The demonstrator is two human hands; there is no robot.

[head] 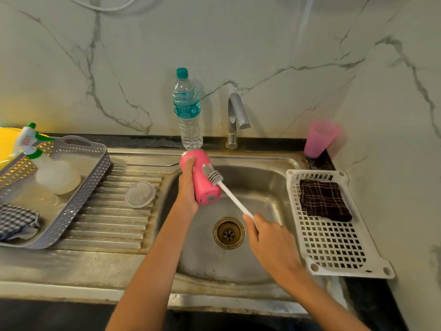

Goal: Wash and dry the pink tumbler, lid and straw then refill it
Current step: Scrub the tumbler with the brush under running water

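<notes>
Pink smooth tumbler (pixel 203 179), tilted over steel sink (pixel 269 266), gripped round by left hand (pixel 188 187); right hand (pixel 269 240) pinches white bristly brush (pixel 224 187) w/ bristles on tumbler's side.

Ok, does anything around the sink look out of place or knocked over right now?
Only the spray bottle: it lies tipped over in the grey basket on the left rather than standing. The water bottle and pink cup stand upright, and nothing looks spilled.

A home kitchen: a stainless-steel sink (pixel 281 185) with ribbed drainboard (pixel 114 216), curved chrome tap (pixel 235 118), and veined marble-look wall (pixel 119 68).
</notes>
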